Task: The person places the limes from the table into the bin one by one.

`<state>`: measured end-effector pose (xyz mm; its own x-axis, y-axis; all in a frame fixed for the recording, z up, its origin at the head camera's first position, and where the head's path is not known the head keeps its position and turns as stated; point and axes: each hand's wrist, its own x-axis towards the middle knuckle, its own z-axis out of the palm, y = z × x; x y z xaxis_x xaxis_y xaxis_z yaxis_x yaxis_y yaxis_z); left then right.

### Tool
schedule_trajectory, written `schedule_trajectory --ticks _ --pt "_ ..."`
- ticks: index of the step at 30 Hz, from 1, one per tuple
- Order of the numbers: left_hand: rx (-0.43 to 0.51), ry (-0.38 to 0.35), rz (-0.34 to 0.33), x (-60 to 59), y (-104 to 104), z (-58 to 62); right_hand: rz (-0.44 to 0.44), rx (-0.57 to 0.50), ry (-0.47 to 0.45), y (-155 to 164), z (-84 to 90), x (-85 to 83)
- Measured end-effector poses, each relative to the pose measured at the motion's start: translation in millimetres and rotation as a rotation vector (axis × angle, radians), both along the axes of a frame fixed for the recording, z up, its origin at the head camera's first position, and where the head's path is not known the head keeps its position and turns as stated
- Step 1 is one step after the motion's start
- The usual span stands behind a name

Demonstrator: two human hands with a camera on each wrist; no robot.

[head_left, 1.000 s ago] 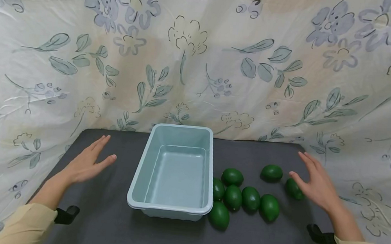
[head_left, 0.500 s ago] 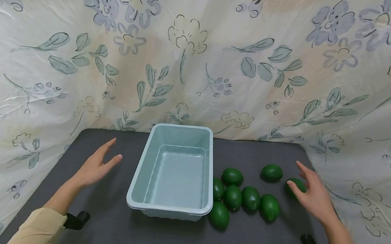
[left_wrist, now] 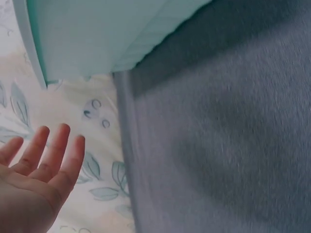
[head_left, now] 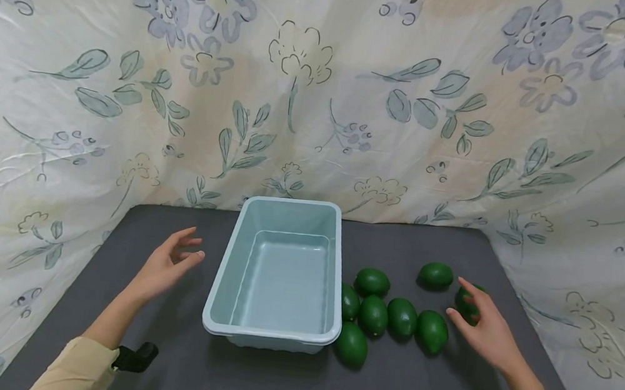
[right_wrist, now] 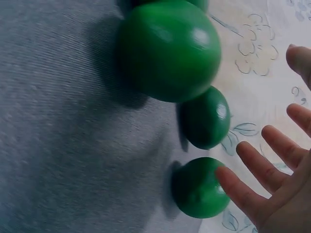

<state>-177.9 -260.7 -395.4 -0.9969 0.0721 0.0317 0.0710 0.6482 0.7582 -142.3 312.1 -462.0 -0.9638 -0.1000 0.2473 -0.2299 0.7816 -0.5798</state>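
Observation:
My left hand is raised left of a pale blue-green plastic basin, its fingers loosely bent and nothing in them. In the left wrist view the basin's outer wall rises beyond the spread fingers. To the right, my right hand hovers over the table, relaxed and holding nothing. It partly covers a glossy green, lime-like oval fruit. Another such fruit lies just beyond it, and a third is to its left. The right wrist view shows the fingers overlapping a green fruit.
Several more green fruits cluster against the basin's right side, one by its near corner. Everything stands on a dark grey table. A floral curtain hangs behind and along both sides.
Both hands have moved inward, the left toward the basin and the right toward the fruits and slightly lower. Their fingers have bent a little more. The basin and fruits have stayed put.

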Motion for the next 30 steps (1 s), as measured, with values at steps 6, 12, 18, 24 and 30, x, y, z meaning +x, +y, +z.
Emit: schedule_trajectory --ticks 6,12,18,24,30 --pt "0.122 -0.029 -0.002 -0.2 11 -2.1 0.025 -0.001 -0.076 -5 -7.9 2.8" --pt "0.186 -0.073 -0.036 -0.8 20 -5.4 0.051 -0.008 -0.13 -10 -16.3 4.8" --pt "0.214 -0.094 -0.038 -0.9 27 -8.7 0.068 -0.014 -0.15 -15 -23.7 8.0" --pt "0.193 -0.109 -0.018 -0.7 35 -11.3 0.068 0.012 -0.131 -18 -27.3 9.8" --pt "0.198 -0.135 0.014 -1.0 38 -11.8 0.072 0.044 -0.073 -24 -28.7 10.7"
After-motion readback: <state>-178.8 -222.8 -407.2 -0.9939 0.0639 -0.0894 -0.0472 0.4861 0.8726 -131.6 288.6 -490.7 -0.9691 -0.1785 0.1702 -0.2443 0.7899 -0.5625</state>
